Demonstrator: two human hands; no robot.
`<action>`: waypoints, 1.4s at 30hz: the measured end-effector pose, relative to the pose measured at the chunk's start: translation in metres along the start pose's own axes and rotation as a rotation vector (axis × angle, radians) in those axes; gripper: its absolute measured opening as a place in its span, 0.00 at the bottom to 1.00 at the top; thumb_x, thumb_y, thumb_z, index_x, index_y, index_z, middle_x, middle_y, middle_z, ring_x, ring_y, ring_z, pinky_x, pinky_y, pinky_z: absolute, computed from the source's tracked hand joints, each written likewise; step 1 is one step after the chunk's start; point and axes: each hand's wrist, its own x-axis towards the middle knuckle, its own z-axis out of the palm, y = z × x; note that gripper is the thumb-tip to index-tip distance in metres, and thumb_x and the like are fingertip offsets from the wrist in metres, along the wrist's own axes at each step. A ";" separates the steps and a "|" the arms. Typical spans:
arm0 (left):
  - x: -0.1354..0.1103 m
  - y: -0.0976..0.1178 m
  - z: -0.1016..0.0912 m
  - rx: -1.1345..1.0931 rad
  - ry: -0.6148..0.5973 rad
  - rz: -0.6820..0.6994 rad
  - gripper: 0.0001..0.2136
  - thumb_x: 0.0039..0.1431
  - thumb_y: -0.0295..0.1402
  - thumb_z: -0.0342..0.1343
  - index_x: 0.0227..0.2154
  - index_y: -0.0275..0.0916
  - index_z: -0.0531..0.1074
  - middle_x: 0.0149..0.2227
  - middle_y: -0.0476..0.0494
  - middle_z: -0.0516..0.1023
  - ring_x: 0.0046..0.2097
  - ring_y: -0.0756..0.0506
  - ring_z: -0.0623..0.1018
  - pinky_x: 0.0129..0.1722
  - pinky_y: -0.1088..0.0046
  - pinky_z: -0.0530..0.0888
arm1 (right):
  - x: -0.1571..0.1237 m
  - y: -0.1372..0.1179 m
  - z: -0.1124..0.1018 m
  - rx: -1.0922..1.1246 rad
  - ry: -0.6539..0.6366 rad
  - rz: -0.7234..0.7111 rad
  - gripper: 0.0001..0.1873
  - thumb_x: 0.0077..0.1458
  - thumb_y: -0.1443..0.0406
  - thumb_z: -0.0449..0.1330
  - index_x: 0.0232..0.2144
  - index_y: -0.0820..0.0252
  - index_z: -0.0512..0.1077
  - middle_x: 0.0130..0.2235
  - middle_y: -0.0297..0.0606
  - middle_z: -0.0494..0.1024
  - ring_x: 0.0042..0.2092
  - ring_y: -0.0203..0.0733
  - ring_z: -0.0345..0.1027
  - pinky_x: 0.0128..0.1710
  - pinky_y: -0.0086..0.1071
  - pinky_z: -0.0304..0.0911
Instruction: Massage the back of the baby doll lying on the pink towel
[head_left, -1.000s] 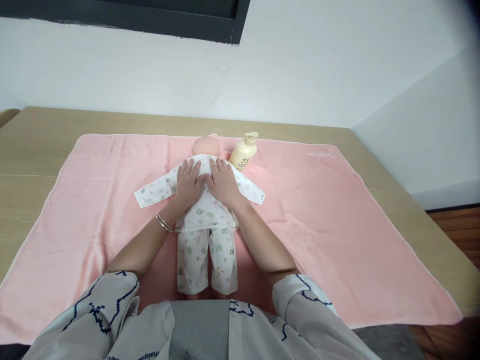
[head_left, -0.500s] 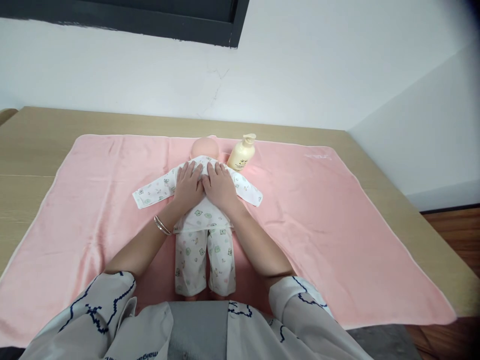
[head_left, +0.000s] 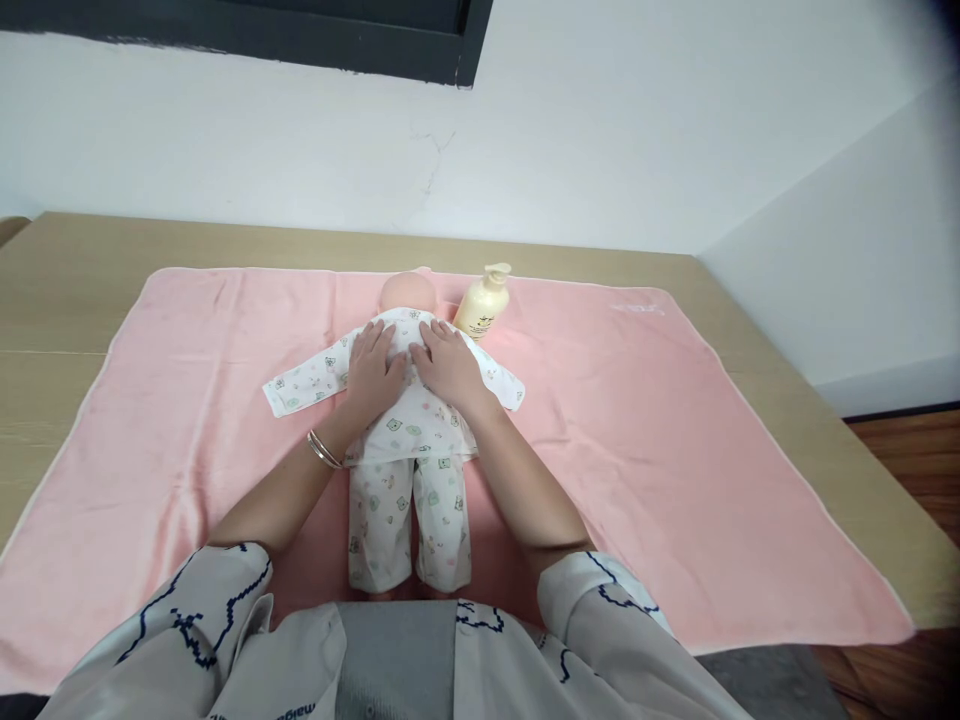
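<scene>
A baby doll [head_left: 407,292] lies stretched out with its head toward the wall, dressed in a white printed top [head_left: 412,430] and matching trousers [head_left: 381,525]. Flat on the left side of the upper body rests my left hand [head_left: 375,370], fingers extended; a silver bangle circles that wrist. My right hand [head_left: 452,365] lies flat on the right side, fingers spread. A narrow strip of the top shows between the two hands. The doll's sleeves reach out to both sides. Beside its head, on the right, stands a pale yellow pump bottle [head_left: 481,305].
A pink blanket [head_left: 637,450] is spread under the doll across a wooden table [head_left: 82,280]. Behind the table rises a white wall [head_left: 585,150] with a dark frame [head_left: 375,45] at the upper left. Wooden floor [head_left: 915,470] shows at the right.
My hands have moved apart, the right one shifting slightly to the right and the left one slightly to the left. Doll and bottle keep their places on the blanket.
</scene>
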 end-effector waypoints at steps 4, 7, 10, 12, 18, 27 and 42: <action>0.004 -0.005 -0.001 0.035 -0.056 0.009 0.24 0.65 0.37 0.47 0.62 0.33 0.62 0.67 0.31 0.59 0.70 0.34 0.57 0.69 0.47 0.52 | 0.008 0.007 0.017 -0.024 0.012 -0.031 0.30 0.69 0.58 0.44 0.67 0.71 0.54 0.68 0.54 0.55 0.70 0.56 0.44 0.69 0.51 0.39; 0.001 0.004 -0.006 0.079 -0.032 0.050 0.21 0.66 0.35 0.46 0.58 0.32 0.68 0.63 0.30 0.66 0.67 0.34 0.62 0.67 0.49 0.59 | 0.004 -0.002 0.021 -0.030 0.032 0.011 0.30 0.69 0.60 0.43 0.67 0.70 0.54 0.68 0.54 0.55 0.70 0.57 0.44 0.69 0.53 0.39; -0.002 0.015 -0.010 0.125 0.013 0.057 0.17 0.66 0.32 0.45 0.51 0.34 0.73 0.57 0.33 0.74 0.62 0.36 0.70 0.63 0.51 0.66 | -0.003 -0.015 0.019 -0.044 0.066 0.049 0.28 0.68 0.63 0.43 0.66 0.71 0.56 0.68 0.55 0.56 0.70 0.58 0.46 0.68 0.53 0.41; -0.002 0.018 -0.012 0.133 0.032 0.038 0.16 0.65 0.32 0.47 0.49 0.37 0.75 0.55 0.36 0.76 0.59 0.37 0.72 0.62 0.53 0.68 | -0.007 -0.020 0.018 -0.036 0.063 0.041 0.28 0.67 0.65 0.43 0.66 0.71 0.57 0.67 0.56 0.57 0.69 0.58 0.47 0.68 0.52 0.43; 0.004 0.001 -0.008 0.109 -0.070 0.010 0.24 0.64 0.35 0.49 0.60 0.30 0.65 0.65 0.30 0.64 0.68 0.33 0.61 0.68 0.49 0.57 | 0.001 -0.008 0.021 -0.005 0.102 0.008 0.28 0.66 0.65 0.45 0.65 0.67 0.60 0.67 0.51 0.58 0.70 0.53 0.47 0.69 0.49 0.41; 0.004 0.020 -0.022 0.063 -0.141 -0.046 0.18 0.64 0.31 0.47 0.53 0.33 0.72 0.61 0.33 0.70 0.65 0.37 0.67 0.66 0.55 0.64 | -0.010 -0.021 0.009 -0.074 0.069 0.052 0.27 0.66 0.64 0.44 0.64 0.70 0.60 0.65 0.54 0.62 0.67 0.52 0.55 0.63 0.44 0.56; -0.001 0.017 -0.015 0.144 -0.071 0.048 0.18 0.66 0.32 0.44 0.53 0.34 0.72 0.59 0.31 0.71 0.64 0.35 0.67 0.64 0.50 0.65 | -0.008 -0.016 0.012 -0.073 0.106 0.001 0.26 0.66 0.65 0.44 0.63 0.69 0.62 0.64 0.53 0.64 0.67 0.53 0.54 0.66 0.45 0.51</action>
